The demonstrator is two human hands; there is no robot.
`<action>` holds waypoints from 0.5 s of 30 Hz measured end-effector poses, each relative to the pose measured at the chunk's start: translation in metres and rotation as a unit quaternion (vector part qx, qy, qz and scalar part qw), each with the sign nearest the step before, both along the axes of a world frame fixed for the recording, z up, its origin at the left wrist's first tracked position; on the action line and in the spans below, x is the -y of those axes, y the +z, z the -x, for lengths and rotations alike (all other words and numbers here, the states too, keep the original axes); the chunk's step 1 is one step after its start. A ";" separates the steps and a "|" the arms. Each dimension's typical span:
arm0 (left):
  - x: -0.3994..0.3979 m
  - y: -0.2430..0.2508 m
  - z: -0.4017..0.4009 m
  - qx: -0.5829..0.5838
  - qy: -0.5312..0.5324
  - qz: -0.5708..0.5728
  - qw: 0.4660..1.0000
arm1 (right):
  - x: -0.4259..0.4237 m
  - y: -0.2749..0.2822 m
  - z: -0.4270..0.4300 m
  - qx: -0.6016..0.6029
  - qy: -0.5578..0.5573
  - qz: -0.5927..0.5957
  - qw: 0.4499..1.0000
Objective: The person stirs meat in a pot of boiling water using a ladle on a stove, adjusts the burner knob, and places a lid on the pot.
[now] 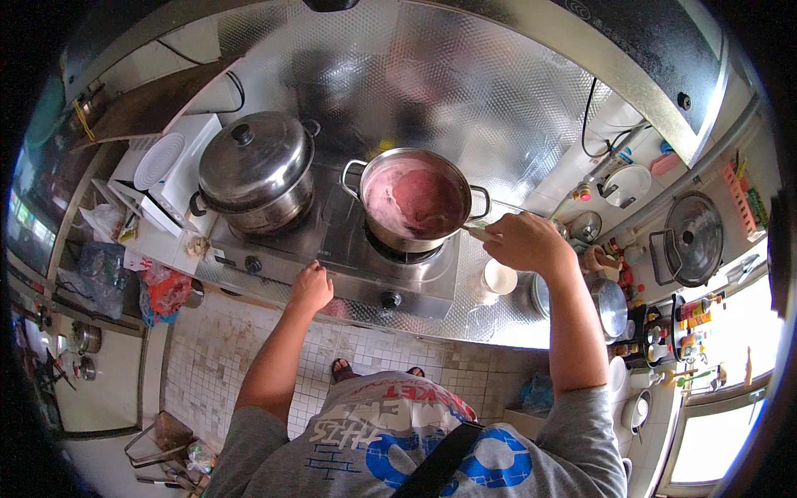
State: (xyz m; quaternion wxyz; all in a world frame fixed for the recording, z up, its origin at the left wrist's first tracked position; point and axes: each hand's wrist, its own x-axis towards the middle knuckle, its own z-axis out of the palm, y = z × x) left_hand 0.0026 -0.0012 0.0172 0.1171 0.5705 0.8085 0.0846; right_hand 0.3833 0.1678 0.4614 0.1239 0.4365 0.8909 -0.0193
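Note:
A two-handled stainless steel pot (398, 239) sits on the right burner of the gas stove (336, 249). Inside it is a pinkish-red liquid (426, 193) with pale foam along its left side. My right hand (529, 243) grips the light-coloured handle (479, 233) of a utensil that reaches over the pot's right rim; its head is hidden in the liquid. My left hand (313, 287) is loosely closed, with no object visible in it, by the stove's front edge between the two control knobs. A white cup (499, 277) stands below my right hand.
A large lidded steel pot (258, 168) occupies the left burner. Beyond it is a white appliance (168, 162). Plastic bags (167, 292) hang at the counter's left end. A lidded metal pan (607, 305) stands on the right. The range hood (647, 68) overhangs the stove.

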 end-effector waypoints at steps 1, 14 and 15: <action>-0.001 -0.001 0.000 0.002 -0.001 -0.002 1.000 | 0.001 0.006 0.000 0.009 -0.008 0.022 1.000; -0.002 0.005 -0.001 -0.004 -0.010 -0.010 1.000 | 0.007 -0.112 0.044 -0.161 0.103 -0.062 0.980; -0.002 0.003 0.000 -0.005 -0.011 -0.009 1.000 | -0.001 -0.125 0.045 -0.177 0.103 -0.073 0.976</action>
